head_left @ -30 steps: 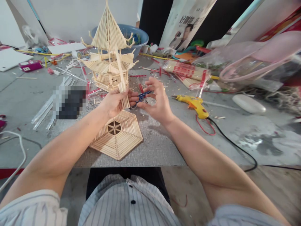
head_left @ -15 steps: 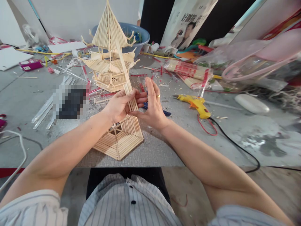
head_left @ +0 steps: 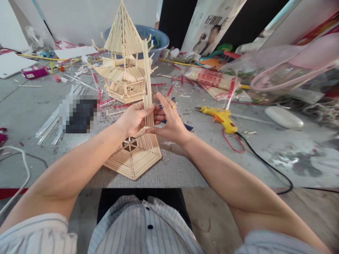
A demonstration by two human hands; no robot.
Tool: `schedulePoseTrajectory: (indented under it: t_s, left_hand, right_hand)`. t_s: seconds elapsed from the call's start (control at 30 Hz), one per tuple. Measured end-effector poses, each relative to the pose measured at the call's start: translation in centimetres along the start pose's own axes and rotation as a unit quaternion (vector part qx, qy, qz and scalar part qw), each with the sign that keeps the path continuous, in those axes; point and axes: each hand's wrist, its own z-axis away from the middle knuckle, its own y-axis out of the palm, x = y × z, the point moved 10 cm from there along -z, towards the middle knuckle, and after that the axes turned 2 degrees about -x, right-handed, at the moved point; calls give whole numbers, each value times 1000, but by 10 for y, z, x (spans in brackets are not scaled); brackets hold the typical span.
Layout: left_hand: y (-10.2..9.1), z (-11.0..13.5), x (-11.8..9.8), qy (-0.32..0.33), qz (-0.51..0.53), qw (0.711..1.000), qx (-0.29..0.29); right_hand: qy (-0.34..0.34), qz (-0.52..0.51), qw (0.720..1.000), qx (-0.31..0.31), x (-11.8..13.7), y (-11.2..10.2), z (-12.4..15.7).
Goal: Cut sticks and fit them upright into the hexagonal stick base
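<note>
My left hand (head_left: pixel 134 118) grips a narrow strip of glued wooden sticks (head_left: pixel 147 79) and holds it upright above a flat hexagonal roof piece of sticks (head_left: pixel 132 158) on the grey mat. My right hand (head_left: pixel 171 121) pinches the lower end of the same strip from the right, with a ring on one finger. Blue-handled scissors (head_left: pixel 185 126) lie on the table just behind my right hand. A tall stick pagoda model (head_left: pixel 122 56) stands farther back.
A yellow glue gun (head_left: pixel 218 118) with a black cord (head_left: pixel 265 162) lies to the right. Packs of sticks (head_left: pixel 212 79), a blue basin (head_left: pixel 159 38), plastic bags (head_left: pixel 286 70) and scraps crowd the back. A white cable (head_left: pixel 18 169) loops at the left edge.
My right hand has put the scissors down on the table and come onto the strip. The strip has swung from leaning left to standing nearly upright.
</note>
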Motion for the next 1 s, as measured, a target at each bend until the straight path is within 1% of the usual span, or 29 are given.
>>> schedulePoseTrajectory:
  t_s: [0.07,0.13,0.2,0.27,0.33,0.4,0.47,0.53,0.63,0.7,0.77,0.83,0.93,1.0]
  left_hand:
    - [0,0,2,-12,-22,1000,10]
    - [1,1,7,-31,-54,998,22]
    - [3,1,12,-50,-91,994,35]
    - [5,2,15,-62,-115,990,47]
    - [6,3,17,-70,-119,989,53]
    - [7,4,18,-80,-115,989,55]
    - [7,5,18,-88,-115,988,51]
    - [6,6,18,-92,-119,988,45]
    - [4,4,17,-88,-124,988,34]
    - [1,2,15,-76,-126,989,18]
    - [-5,0,11,-58,-128,990,-11]
    - [-12,-2,5,-39,-131,990,-41]
    - [-19,-2,-3,-22,-134,988,-73]
    - [-23,-2,-6,-19,-137,987,-86]
  right_hand:
    - [20,-71,997,10,-1,-1,-2]
    - [61,-167,984,10,-4,-2,-3]
    - [114,-259,959,10,-10,1,-3]
    - [162,-336,928,9,-15,5,-1]
    - [198,-395,897,4,-18,9,1]
    - [215,-423,880,-3,-18,9,1]
    - [217,-421,881,-5,-18,8,1]
    - [208,-399,893,-14,-18,4,0]
    - [196,-361,910,-50,-21,-4,-1]
    - [210,-357,907,-74,-27,-7,1]
    - [231,-365,897,-98,-36,-10,3]
    - [242,-361,891,-130,-46,-17,5]
    - [249,-305,903,-173,-67,-34,6]
    - [263,-235,917,-189,-85,-46,7]
